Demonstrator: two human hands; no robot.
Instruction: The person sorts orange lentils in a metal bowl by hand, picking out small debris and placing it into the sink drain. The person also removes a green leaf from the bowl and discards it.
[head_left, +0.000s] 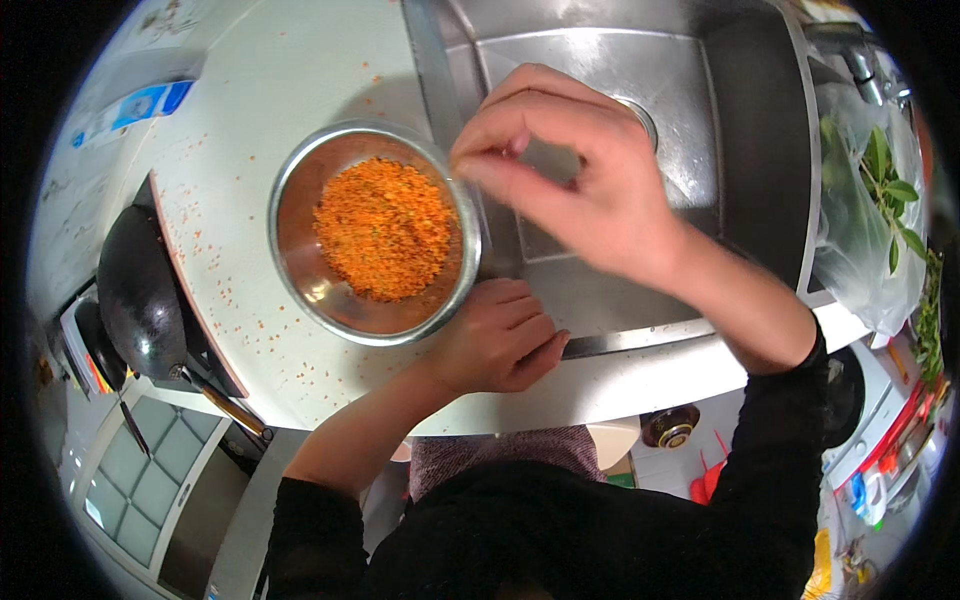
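Observation:
A round stainless steel bowl (375, 330) stands on the white countertop, left of the sink. Small orange granules (382, 229), perhaps split lentils, are heaped inside it. My right hand (574, 169) is raised over the sink near the bowl's right rim, thumb and forefinger pinched together; whether something tiny sits between the fingertips is too blurred to tell. Beside the bowl's lower right rim, my left hand (502, 337) rests with its fingers curled at the sink's edge. Its palm side is hidden, so its hold cannot be made out.
Orange grains (199, 240) lie scattered over the countertop (277, 82). The steel sink (637, 285) has its tap (862, 71) at the upper right. A black wok (142, 292) stands at the left. Green leaves show in a clear plastic bag (862, 247) on the right.

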